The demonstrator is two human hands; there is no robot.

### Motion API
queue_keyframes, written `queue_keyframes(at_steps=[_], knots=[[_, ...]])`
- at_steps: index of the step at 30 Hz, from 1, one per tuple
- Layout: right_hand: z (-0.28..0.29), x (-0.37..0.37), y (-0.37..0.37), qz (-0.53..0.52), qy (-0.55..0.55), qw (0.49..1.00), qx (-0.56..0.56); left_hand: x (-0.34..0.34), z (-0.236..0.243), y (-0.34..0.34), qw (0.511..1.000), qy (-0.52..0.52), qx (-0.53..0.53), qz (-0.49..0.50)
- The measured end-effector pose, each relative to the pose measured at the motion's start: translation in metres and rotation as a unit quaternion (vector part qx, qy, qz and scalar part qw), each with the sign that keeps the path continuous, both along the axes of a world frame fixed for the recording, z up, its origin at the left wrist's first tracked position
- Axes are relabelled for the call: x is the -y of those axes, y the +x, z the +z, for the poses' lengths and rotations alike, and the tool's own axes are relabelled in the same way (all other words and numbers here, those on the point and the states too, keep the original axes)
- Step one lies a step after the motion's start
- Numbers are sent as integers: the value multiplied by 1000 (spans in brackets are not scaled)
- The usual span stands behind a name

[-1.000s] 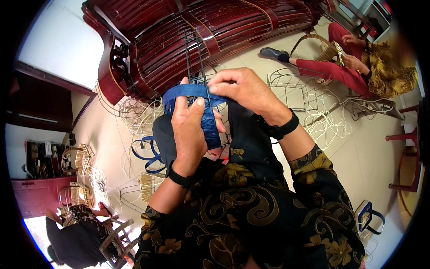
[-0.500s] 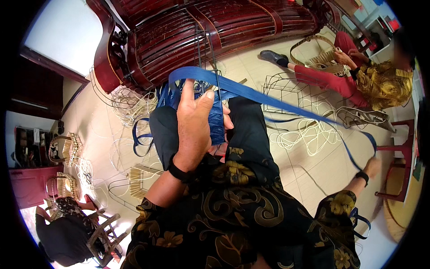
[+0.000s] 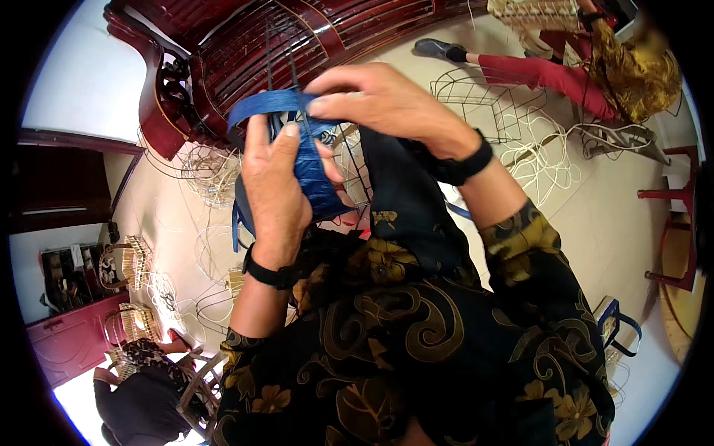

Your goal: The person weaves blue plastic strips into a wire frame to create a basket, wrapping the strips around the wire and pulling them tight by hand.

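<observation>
A blue flat strap (image 3: pixel 256 105) loops over the top of a basket-like piece on my lap, whose dark wire rods (image 3: pixel 293 65) stick up toward the bench. Its lower part is a closely wound blue band (image 3: pixel 316 178). My left hand (image 3: pixel 274 178) is wrapped round this band, thumb and index finger raised inside the strap's loop. From the right, my right hand (image 3: pixel 398 108) reaches across, its thumb and fingers pinched on the strap beside the rods. Its fingertips are slightly blurred.
A dark red wooden bench (image 3: pixel 245 67) stands ahead. To the right are a wire frame (image 3: pixel 476 100), pale cord (image 3: pixel 547 160) and a seated person in red trousers (image 3: pixel 513 70). Another person (image 3: pixel 141 405) sits at lower left near woven baskets (image 3: pixel 134 260).
My right hand has come in from the far right, where it held the stretched-out strap, to the wire rods. The blue piece and my left hand have shifted left in view.
</observation>
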State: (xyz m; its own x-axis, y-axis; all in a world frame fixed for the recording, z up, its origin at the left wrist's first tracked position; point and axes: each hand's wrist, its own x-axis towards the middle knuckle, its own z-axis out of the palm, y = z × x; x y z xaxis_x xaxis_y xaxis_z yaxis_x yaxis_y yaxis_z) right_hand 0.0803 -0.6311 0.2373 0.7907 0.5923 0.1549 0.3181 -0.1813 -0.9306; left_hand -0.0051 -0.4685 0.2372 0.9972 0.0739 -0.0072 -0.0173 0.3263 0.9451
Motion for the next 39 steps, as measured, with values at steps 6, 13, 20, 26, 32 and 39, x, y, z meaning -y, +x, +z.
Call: queue_keyframes(at_steps=[6, 13, 20, 26, 32, 39], knots=[[-18, -5, 5, -53, 15, 995, 83, -6, 2, -6, 1000, 3, 0, 21], [-47, 184, -24, -321, -93, 939, 80, -12, 3, -14, 992, 100, -29, 73], [-86, 545, -172, -526, -686, 500, 52, -2, -15, -2, 996, -90, -14, 20], [-77, 414, -125, -519, -482, 706, -11, 0, -14, -7, 997, -67, 25, 17], [-16, 15, -33, -231, -98, 968, -20, 8, -18, -2, 997, -60, 48, 27], [-30, 2, -9, -192, -58, 972, -119, 4, -27, 6, 992, -25, 85, 89]])
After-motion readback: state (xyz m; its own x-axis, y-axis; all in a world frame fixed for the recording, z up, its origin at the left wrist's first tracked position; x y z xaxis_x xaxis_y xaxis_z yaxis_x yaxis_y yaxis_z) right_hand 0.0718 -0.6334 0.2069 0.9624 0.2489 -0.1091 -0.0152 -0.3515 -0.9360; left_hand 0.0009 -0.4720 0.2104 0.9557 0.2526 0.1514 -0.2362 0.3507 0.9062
